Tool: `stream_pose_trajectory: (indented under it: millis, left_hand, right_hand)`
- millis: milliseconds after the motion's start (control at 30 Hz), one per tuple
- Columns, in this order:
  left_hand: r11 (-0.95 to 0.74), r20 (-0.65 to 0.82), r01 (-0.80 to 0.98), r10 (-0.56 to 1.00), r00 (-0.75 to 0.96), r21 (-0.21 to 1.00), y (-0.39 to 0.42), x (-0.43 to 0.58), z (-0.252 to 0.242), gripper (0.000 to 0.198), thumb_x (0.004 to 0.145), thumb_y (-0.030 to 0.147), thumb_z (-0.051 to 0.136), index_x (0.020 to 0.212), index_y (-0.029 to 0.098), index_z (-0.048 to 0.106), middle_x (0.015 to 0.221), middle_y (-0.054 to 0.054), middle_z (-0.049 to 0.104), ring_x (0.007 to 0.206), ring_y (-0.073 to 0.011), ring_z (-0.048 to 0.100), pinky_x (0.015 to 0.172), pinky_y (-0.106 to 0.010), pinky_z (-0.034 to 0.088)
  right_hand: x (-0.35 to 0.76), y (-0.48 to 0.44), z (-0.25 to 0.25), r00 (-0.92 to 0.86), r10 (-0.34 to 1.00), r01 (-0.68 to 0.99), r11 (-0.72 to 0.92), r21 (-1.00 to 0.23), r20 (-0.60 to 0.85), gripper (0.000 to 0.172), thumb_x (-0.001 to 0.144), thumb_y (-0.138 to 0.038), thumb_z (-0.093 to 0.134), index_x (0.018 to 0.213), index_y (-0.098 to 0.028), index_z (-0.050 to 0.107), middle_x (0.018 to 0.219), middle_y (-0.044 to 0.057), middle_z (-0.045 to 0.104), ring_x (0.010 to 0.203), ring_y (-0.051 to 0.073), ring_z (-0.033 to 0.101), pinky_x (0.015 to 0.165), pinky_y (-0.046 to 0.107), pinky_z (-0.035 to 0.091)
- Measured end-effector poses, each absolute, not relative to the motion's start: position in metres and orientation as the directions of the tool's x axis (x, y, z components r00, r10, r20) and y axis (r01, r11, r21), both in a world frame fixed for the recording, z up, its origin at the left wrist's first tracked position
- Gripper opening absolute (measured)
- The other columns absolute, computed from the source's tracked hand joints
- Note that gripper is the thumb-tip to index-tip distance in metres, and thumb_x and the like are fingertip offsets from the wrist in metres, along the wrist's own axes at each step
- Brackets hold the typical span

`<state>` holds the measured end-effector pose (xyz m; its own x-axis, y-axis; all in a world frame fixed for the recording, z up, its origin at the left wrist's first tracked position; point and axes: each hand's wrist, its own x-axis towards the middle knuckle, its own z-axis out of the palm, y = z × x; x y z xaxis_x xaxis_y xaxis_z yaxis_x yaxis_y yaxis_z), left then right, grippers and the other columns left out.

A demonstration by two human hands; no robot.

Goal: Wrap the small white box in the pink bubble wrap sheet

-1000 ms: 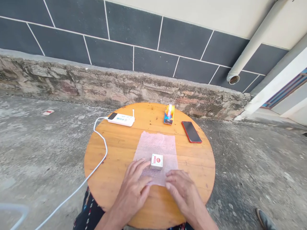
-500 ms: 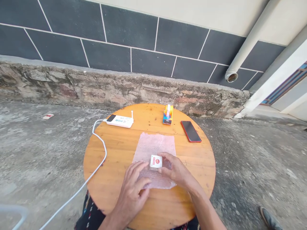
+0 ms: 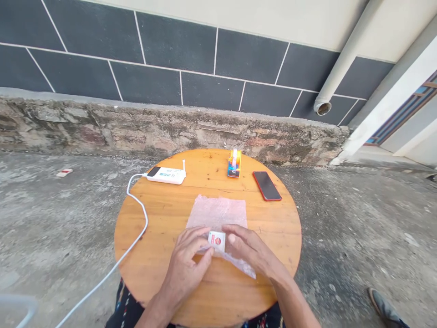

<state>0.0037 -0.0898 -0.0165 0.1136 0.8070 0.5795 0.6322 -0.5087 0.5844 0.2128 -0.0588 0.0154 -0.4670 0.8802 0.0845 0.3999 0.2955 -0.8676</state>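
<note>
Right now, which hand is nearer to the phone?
Right: the right hand is below the phone in view, slightly left; the left hand lies farther off, below and left.

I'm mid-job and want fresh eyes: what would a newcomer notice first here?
Probably the small white square-topped box with red print, between the left hand and the right hand on a thin pinkish see-through sheet whose near edge is raised. Next, the yellow-and-blue tape dispenser near the far edge of the round wooden table, then, right of that dispenser, the flat black red-edged phone.
</note>
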Motion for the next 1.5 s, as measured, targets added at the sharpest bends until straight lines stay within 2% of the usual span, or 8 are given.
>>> stream_pose_trajectory:
  millis: [267, 500, 700, 833, 1067, 1300, 1433, 1500]
  left_hand:
    - [-0.448, 0.451, 0.609, 0.878, 0.160, 0.655, -0.086, -0.001, -0.016, 0.013, 0.082, 0.014, 0.053, 0.081, 0.022, 0.064, 0.114, -0.006, 0.064, 0.105, -0.0218, 0.059, 0.090, -0.039, 0.048]
    - [-0.560, 0.542, 0.624, 0.803, 0.247, 0.544, -0.105, -0.005, -0.017, 0.021, 0.077, 0.003, 0.049, 0.077, 0.020, 0.060, 0.128, -0.008, 0.053, 0.120, -0.0243, 0.048, 0.097, -0.041, 0.044]
    - [-0.606, 0.621, 0.631, 0.746, 0.239, 0.485, -0.114, -0.009, -0.032, 0.028, 0.074, -0.002, 0.047, 0.082, 0.020, 0.061, 0.134, -0.009, 0.049, 0.124, -0.0269, 0.044, 0.100, -0.046, 0.041]
    - [-0.594, 0.602, 0.617, 0.764, 0.232, 0.516, -0.116, -0.011, -0.036, 0.026, 0.073, -0.002, 0.047, 0.079, 0.019, 0.059, 0.135, -0.009, 0.048, 0.125, -0.0278, 0.043, 0.100, -0.047, 0.040]
    - [-0.582, 0.598, 0.620, 0.772, 0.218, 0.526, -0.119, -0.009, -0.032, 0.025, 0.071, -0.002, 0.046, 0.077, 0.019, 0.058, 0.134, -0.008, 0.049, 0.125, -0.0281, 0.043, 0.100, -0.048, 0.040]
    - [-0.565, 0.582, 0.608, 0.788, 0.200, 0.557, -0.111, -0.009, -0.022, 0.024, 0.072, 0.000, 0.048, 0.076, 0.020, 0.060, 0.127, -0.008, 0.055, 0.119, -0.0259, 0.049, 0.096, -0.044, 0.043]
    - [-0.435, 0.464, 0.625, 0.876, 0.129, 0.648, -0.095, -0.004, -0.013, 0.015, 0.078, 0.009, 0.053, 0.073, 0.021, 0.061, 0.111, -0.007, 0.063, 0.108, -0.0237, 0.057, 0.089, -0.040, 0.047]
    - [-0.353, 0.384, 0.620, 0.919, 0.089, 0.701, -0.086, 0.000, -0.009, 0.013, 0.079, 0.013, 0.055, 0.072, 0.021, 0.062, 0.106, -0.006, 0.066, 0.103, -0.0232, 0.060, 0.088, -0.039, 0.048]
  right_hand:
    - [0.231, -0.073, 0.032, -0.458, 0.880, 0.258, 0.269, -0.928, 0.128, 0.036, 0.087, -0.048, 0.055, 0.115, -0.025, 0.062, 0.119, 0.006, 0.062, 0.114, 0.025, 0.054, 0.097, 0.037, 0.041]
    - [0.232, -0.031, 0.015, -0.389, 0.917, 0.236, 0.195, -0.952, 0.091, 0.025, 0.087, -0.040, 0.056, 0.098, -0.019, 0.065, 0.096, 0.006, 0.067, 0.090, 0.021, 0.062, 0.084, 0.035, 0.047]
    - [0.199, -0.049, 0.007, -0.613, 0.773, 0.439, 0.506, -0.743, 0.164, 0.063, 0.072, -0.024, 0.074, 0.130, -0.028, 0.049, 0.127, 0.005, 0.057, 0.116, 0.024, 0.051, 0.099, 0.039, 0.040]
    - [0.190, -0.057, 0.001, -0.554, 0.812, 0.579, 0.534, -0.616, 0.183, 0.063, 0.073, -0.010, 0.064, 0.132, -0.026, 0.046, 0.129, 0.005, 0.057, 0.117, 0.023, 0.050, 0.101, 0.042, 0.038]
    - [0.192, -0.053, -0.008, -0.527, 0.821, 0.598, 0.543, -0.590, 0.222, 0.061, 0.075, -0.012, 0.061, 0.133, -0.024, 0.044, 0.131, 0.007, 0.056, 0.118, 0.024, 0.050, 0.101, 0.043, 0.038]
    - [0.197, -0.054, -0.008, -0.498, 0.841, 0.504, 0.479, -0.718, 0.212, 0.059, 0.078, -0.021, 0.065, 0.134, -0.026, 0.045, 0.134, 0.008, 0.053, 0.123, 0.026, 0.047, 0.104, 0.047, 0.034]
    - [0.219, -0.063, -0.004, -0.450, 0.886, 0.194, 0.219, -0.956, 0.111, 0.046, 0.090, -0.042, 0.053, 0.132, -0.027, 0.046, 0.132, 0.009, 0.053, 0.122, 0.025, 0.049, 0.102, 0.045, 0.039]
    - [0.229, -0.069, -0.005, -0.445, 0.893, 0.079, 0.111, -0.991, 0.065, 0.054, 0.087, -0.053, 0.052, 0.133, -0.026, 0.044, 0.130, 0.011, 0.054, 0.121, 0.026, 0.051, 0.102, 0.045, 0.039]
